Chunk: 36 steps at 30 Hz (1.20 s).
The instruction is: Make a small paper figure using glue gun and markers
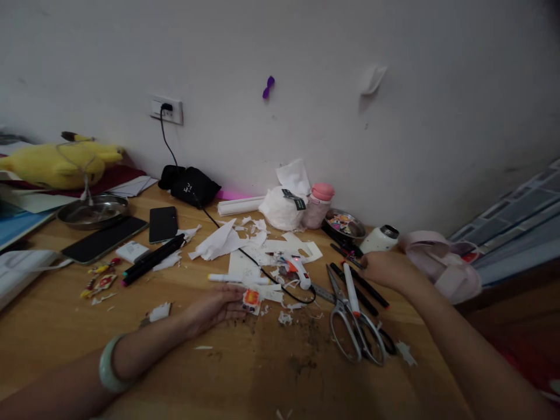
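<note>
My left hand (214, 307) lies on the wooden table (245, 373) and holds a small orange and white paper cutout (251, 300) at its fingertips. A pale green bangle (108, 364) sits on that wrist. My right hand (385, 269) reaches to the right side of the table, its fingers on a black marker (350, 255) among several markers; whether it grips the marker I cannot tell. A white marker (351, 289) lies across large scissors (350, 326) just left of that hand. A white glue gun (299, 270) with a black cord (231, 238) lies between my hands.
Paper scraps (219, 242) litter the middle. Two dark phones (163, 224), black markers (153, 259) and a steel bowl (93, 211) lie at left, with a yellow plush toy (56, 163) behind. A tissue bundle (282, 209), pink-lidded bottle (318, 205) and small dish (345, 224) stand by the wall.
</note>
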Tool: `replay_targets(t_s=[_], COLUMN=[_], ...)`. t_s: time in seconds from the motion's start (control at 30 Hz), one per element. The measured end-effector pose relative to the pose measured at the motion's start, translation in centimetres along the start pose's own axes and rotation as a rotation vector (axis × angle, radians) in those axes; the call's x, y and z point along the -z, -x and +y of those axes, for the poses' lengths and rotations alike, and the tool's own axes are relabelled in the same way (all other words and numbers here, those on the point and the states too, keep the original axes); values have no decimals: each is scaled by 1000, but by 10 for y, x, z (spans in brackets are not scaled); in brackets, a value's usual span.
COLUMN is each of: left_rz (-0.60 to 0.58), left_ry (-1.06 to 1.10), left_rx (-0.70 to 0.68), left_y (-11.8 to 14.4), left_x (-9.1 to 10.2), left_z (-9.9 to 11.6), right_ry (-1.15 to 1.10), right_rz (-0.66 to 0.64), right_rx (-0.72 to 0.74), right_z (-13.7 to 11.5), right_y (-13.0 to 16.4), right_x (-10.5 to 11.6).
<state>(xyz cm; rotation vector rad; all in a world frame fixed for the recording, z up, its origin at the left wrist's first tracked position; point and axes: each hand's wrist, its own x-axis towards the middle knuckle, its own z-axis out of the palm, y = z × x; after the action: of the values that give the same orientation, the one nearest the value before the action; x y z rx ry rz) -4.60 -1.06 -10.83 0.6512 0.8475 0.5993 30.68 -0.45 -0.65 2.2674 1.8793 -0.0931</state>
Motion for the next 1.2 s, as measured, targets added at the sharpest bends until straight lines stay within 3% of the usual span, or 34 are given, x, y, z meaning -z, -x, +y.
replay_targets(t_s=[0.13, 0.17, 0.27, 0.37, 0.57, 0.83, 1.03, 1.2], left_rz=[9, 5, -74, -95, -96, -119, -165, -170], left_ry=[30, 40, 31, 18, -3, -54, -128, -36], left_rx=[-3, 10, 28, 61, 105, 197, 240, 274], left_y=[5, 6, 7, 5, 2, -2, -4, -5], left_x=[-13, -16, -24, -27, -31, -27, -25, -23], left_z=[-8, -10, -16, -20, -19, -23, -27, -31], right_ry=[-292, -617, -1451, -1774, -1819, -1524, -1607, -1377], right_rz=[97, 108, -42, -218, -222, -255, -265, -324], right_rx=[113, 164, 149, 175, 227, 180, 202, 153], right_z=[-32, -47, -96, -134, -152, -152, -149, -147], right_y=[30, 39, 64, 78, 66, 75, 83, 87], right_x=[-13, -20, -44, -68, -98, -88, -113, -119])
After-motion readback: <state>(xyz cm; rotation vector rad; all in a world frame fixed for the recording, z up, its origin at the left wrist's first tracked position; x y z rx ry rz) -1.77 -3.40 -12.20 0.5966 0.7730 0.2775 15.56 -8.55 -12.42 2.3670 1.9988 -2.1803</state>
